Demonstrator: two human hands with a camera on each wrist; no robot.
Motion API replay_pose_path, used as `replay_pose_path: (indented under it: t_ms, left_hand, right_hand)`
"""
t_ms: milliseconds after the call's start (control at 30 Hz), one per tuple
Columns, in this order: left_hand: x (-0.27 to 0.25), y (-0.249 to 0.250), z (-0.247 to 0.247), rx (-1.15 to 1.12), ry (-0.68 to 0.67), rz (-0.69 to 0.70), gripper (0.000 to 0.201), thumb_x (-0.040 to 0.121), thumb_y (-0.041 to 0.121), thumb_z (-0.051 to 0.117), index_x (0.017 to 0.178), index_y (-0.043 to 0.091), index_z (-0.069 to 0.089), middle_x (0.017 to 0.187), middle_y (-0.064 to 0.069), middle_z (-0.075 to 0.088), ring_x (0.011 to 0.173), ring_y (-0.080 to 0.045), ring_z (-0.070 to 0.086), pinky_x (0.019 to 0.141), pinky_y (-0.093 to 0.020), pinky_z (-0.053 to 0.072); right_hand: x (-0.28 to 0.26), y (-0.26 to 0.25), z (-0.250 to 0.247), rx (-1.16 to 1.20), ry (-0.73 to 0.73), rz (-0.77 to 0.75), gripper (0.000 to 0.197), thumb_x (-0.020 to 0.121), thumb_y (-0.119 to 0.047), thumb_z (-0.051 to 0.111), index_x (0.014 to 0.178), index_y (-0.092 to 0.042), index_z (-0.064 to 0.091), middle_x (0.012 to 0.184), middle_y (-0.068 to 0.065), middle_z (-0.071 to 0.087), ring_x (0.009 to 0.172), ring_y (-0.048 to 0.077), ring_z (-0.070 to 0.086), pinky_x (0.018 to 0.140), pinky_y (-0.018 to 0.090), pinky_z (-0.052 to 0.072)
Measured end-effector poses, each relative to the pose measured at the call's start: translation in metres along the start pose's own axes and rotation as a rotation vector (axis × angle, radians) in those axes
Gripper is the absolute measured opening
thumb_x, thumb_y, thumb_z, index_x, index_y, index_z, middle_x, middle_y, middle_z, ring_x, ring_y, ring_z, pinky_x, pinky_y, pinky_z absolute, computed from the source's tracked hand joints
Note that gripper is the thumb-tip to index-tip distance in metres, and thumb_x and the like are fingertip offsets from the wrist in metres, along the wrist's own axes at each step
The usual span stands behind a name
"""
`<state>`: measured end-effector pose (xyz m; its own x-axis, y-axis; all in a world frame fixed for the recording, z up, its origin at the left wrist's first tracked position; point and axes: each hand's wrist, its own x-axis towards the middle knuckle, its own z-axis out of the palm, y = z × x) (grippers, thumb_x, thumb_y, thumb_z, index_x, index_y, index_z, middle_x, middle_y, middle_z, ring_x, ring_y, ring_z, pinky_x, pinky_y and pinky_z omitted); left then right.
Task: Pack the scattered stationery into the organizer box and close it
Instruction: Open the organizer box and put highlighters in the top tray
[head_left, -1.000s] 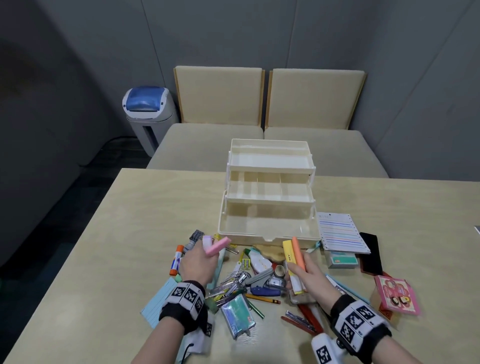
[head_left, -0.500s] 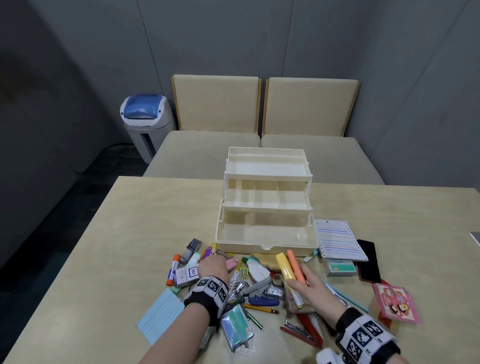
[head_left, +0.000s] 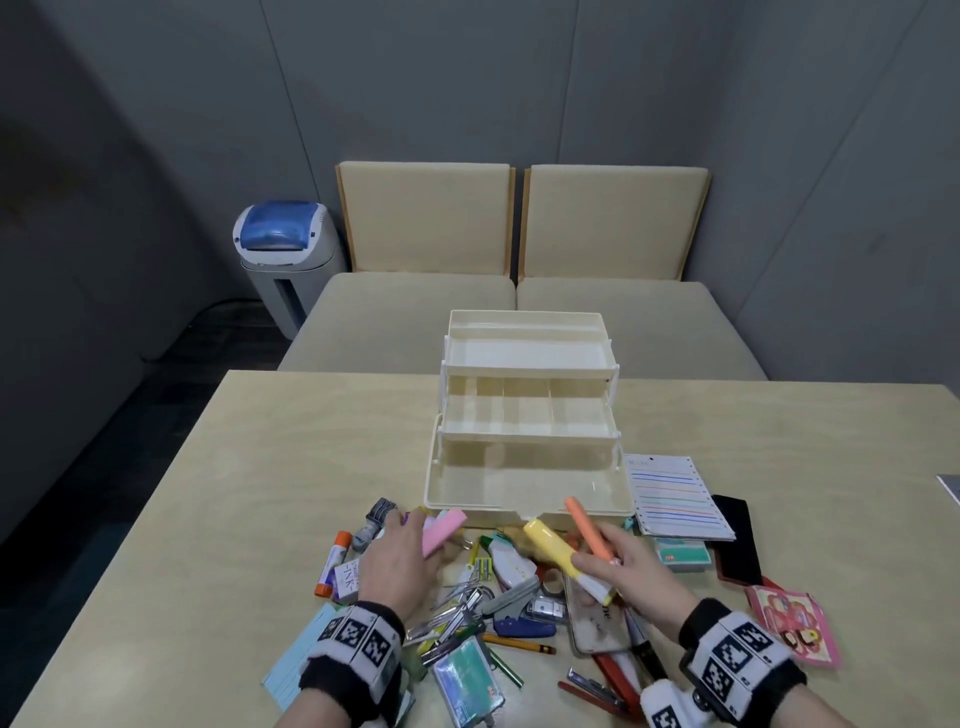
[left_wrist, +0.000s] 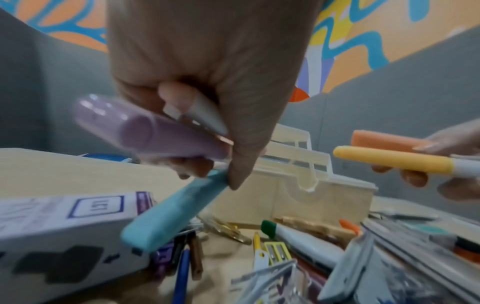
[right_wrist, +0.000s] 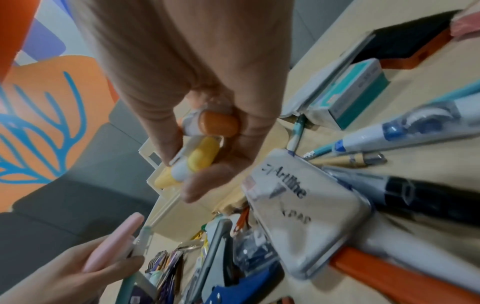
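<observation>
1. Right hand (head_left: 631, 569) grips the yellow plastic highlighter (head_left: 558, 552) and orange plastic highlighter (head_left: 589, 529) mid-barrel; they look light, stiff and slick.
2. Left hand (head_left: 400, 564) clutches the pink highlighter (head_left: 441, 530), lilac highlighter (left_wrist: 145, 127) and teal highlighter (left_wrist: 171, 214).
3. Beyond, the cream plastic tiered organizer box (head_left: 527, 501) stands open on the table, its trays seemingly unfilled.

Five highlighters are in hand. The left hand (head_left: 397, 564) holds three: one pink highlighter (head_left: 442, 531), one purple highlighter (left_wrist: 145, 128) and one teal highlighter (left_wrist: 171, 214). The right hand (head_left: 631, 571), at 3 o'clock from it, holds two: one yellow highlighter (head_left: 553, 546) and one orange highlighter (head_left: 589, 527). One organizer box (head_left: 527, 512) stands at 12 o'clock, with three open tiers.
</observation>
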<state>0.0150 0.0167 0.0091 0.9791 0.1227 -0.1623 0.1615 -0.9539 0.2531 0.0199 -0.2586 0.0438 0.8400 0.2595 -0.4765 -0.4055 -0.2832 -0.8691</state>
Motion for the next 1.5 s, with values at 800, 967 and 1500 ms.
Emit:
replay_pose_path:
  t_ms: [800, 967, 1500]
  left_hand:
    - [0.175, 0.058, -0.129, -0.737, 0.151, 0.217, 0.029, 0.075, 0.031, 0.078, 0.098, 0.022, 0.064, 0.086, -0.002, 0.068, 0.079, -0.021, 0.063, 0.070, -0.036, 0.051]
    - [0.201, 0.082, -0.129, -0.598, 0.081, 0.263, 0.039, 0.074, 0.027, 0.079, 0.110, 0.023, 0.065, 0.090, 0.002, 0.067, 0.083, -0.016, 0.060, 0.070, -0.025, 0.041]
    - [0.247, 0.103, -0.125, 0.024, -0.221, 0.297, 0.039, 0.076, 0.034, 0.073, 0.112, 0.025, 0.063, 0.098, 0.000, 0.068, 0.088, -0.020, 0.063, 0.081, -0.033, 0.053]
  right_hand:
    - [0.181, -0.165, -0.090, -0.980, 0.206, -0.319, 0.019, 0.087, -0.009, 0.049, 0.092, -0.015, 0.066, 0.097, 0.005, 0.064, 0.099, 0.024, 0.058, 0.078, 0.031, 0.042]
    - [0.179, -0.159, -0.093, -1.051, 0.247, -0.234, 0.027, 0.092, -0.019, 0.045, 0.105, -0.031, 0.065, 0.100, -0.003, 0.049, 0.103, 0.019, 0.044, 0.098, 0.043, 0.030]
    - [0.169, -0.157, -0.133, -0.391, 0.419, -0.191, 0.024, 0.096, -0.036, 0.041, 0.106, -0.015, 0.046, 0.082, 0.001, 0.052, 0.068, 0.016, 0.045, 0.060, 0.029, 0.032]
